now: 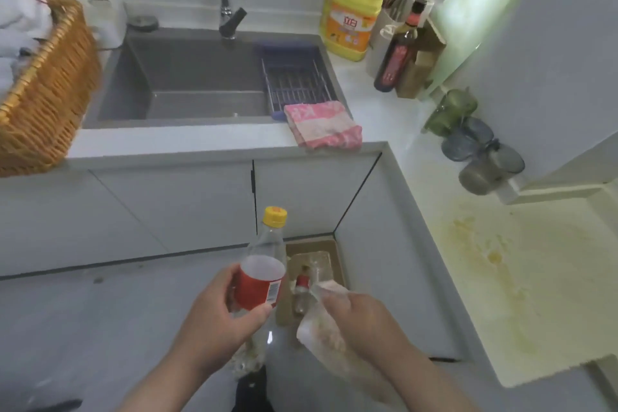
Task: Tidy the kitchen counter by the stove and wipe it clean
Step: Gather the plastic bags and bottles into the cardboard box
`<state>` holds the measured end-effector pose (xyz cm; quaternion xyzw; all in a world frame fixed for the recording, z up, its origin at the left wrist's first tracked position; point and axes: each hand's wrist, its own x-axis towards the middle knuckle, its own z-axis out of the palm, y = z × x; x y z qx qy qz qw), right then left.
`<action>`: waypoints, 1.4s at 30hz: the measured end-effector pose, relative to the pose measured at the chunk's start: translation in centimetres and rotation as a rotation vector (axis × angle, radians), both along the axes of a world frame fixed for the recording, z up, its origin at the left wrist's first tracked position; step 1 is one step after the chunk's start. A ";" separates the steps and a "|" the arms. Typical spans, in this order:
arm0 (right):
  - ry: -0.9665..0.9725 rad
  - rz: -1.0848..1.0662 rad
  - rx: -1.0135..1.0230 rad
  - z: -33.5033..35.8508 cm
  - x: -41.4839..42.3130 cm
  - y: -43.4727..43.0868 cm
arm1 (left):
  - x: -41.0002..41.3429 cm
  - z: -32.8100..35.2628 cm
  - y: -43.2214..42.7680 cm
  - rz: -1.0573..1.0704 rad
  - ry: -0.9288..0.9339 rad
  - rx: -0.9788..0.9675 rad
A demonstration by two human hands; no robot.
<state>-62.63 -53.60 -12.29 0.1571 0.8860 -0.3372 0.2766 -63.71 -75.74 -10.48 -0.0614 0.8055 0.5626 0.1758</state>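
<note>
Your left hand [214,308] is wrapped around an empty bottle [264,278] with a yellow cap. Your right hand [361,321] is pinching a crumpled clear wrapper [317,331]. Both are over a cardboard box [339,264] on the floor. Counter [551,311] on your right is smeared with yellow stains [494,257], and a pink cloth [322,125] sits at the sink [187,77] corner.

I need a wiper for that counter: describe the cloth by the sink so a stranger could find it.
Find the grey sink in the white counter. At its front right corner, by the wire rack, lies the cloth. It alone is pink and white, folded and soft, unlike the yellow jug and dark bottle behind.
</note>
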 end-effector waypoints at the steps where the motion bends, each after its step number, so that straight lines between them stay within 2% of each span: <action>1: -0.015 0.005 0.001 -1.2 -1.0 0.0 | -1.5 -1.4 0.1 -0.011 -0.011 -0.009; 7: -0.155 -0.229 -0.083 -9.4 -5.6 0.9 | -7.9 -11.3 2.1 -0.024 -0.132 -0.041; 15: -0.221 -0.136 0.009 -28.5 -10.2 4.3 | -12.3 -29.4 5.8 0.041 -0.270 -0.060; 22: -0.288 -0.297 -0.011 -45.4 -11.2 6.3 | -14.7 -46.0 10.2 0.064 -0.355 -0.020; 27: -0.328 -0.233 0.084 -54.3 -13.4 8.6 | -15.4 -55.3 13.4 0.056 -0.428 -0.024; 33: -0.303 -0.207 0.132 -62.7 -15.4 11.4 | -15.8 -63.2 16.7 0.038 -0.524 0.000; 37: -0.340 -0.208 0.230 -66.5 -16.4 12.6 | -16.4 -66.9 18.3 0.137 -0.634 0.024; 42: -0.318 -0.097 0.231 -69.9 -17.0 12.8 | -16.8 -70.1 19.7 0.219 -0.695 0.055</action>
